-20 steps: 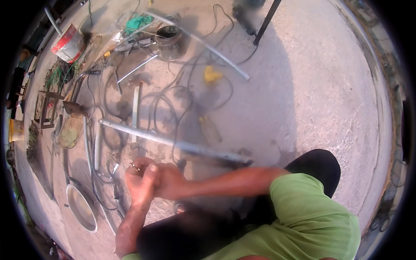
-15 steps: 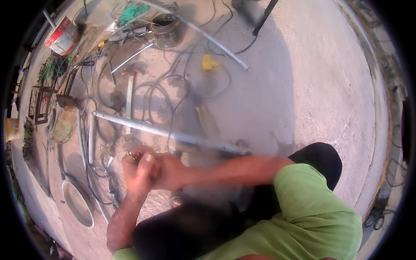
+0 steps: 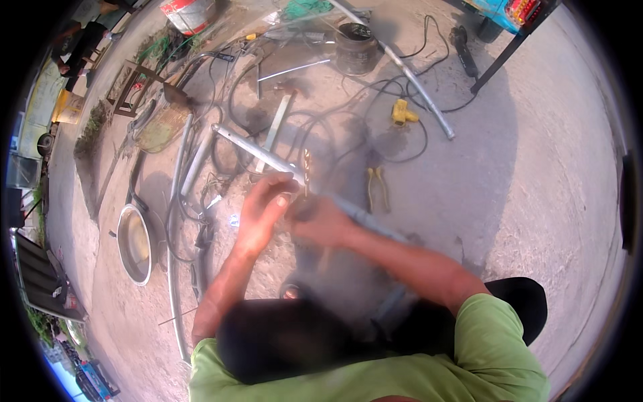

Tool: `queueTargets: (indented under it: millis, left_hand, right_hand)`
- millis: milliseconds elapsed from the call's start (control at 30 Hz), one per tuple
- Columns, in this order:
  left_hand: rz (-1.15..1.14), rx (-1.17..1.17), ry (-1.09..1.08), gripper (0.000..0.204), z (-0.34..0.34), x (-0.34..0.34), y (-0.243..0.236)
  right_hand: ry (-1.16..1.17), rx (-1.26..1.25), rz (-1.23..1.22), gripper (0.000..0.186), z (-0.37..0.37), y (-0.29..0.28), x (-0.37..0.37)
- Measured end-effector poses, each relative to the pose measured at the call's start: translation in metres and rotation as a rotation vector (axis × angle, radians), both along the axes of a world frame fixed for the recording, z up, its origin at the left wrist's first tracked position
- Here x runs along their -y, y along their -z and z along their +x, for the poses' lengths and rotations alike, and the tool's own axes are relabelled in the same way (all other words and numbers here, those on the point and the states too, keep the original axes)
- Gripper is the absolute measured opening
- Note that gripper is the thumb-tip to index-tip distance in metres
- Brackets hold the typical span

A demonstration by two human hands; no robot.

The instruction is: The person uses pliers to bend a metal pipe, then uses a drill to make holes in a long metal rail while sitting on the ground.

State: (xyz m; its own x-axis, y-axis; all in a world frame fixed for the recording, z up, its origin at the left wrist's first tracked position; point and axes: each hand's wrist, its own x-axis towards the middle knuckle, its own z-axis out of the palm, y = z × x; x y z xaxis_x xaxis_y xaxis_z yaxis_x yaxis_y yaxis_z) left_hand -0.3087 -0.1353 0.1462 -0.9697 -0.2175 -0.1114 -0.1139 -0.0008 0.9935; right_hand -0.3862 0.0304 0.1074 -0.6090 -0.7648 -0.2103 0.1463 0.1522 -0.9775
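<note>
My right hand [image 3: 320, 220] is closed, blurred by motion. A gold-coloured twist drill bit [image 3: 307, 167] stands upright out of its grip; a dark part at the bit's base is too smeared to make out. Beside it, on the left, my left hand [image 3: 262, 209] has its fingers curved and its thumb apart, with nothing visible in them. Both hands are above a long grey metal pipe [image 3: 258, 151] that slants across the ground and passes behind them. Pliers with yellowish handles [image 3: 379, 189] lie beyond my right forearm.
Loose cables, a yellow connector [image 3: 402, 112], a second pipe [image 3: 422, 84] and a blackened bucket [image 3: 355, 50] lie ahead. A metal basin [image 3: 136, 244] sits left. At the upper right are a dark power tool [image 3: 462, 50] and a stand leg [image 3: 512, 53]. Another person [image 3: 84, 47] is far left.
My hands were pressed together; now they are slightly apart and the drill bit shows upright at the right one. The view has shifted, so the ground things appear farther right and mostly higher.
</note>
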Motion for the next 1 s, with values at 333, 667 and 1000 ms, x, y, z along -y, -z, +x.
queueTargets:
  millis: [333, 667, 1000]
  left_hand:
    - [0.082, 0.202, 0.123, 0.133, 0.072, -0.033, 0.055]
    - [0.480, 0.145, -0.195, 0.085, 0.087, -0.021, 0.058]
    - [0.732, 0.150, -0.401, 0.078, 0.098, 0.000, 0.082]
  right_hand:
    - [0.259, 0.320, 0.028, 0.034, -0.030, -0.014, 0.006]
    - [-0.081, 0.067, 0.120, 0.069, -0.031, -0.058, 0.011]
    - [-0.491, -0.679, 0.205, 0.059, 0.012, -0.025, -0.023]
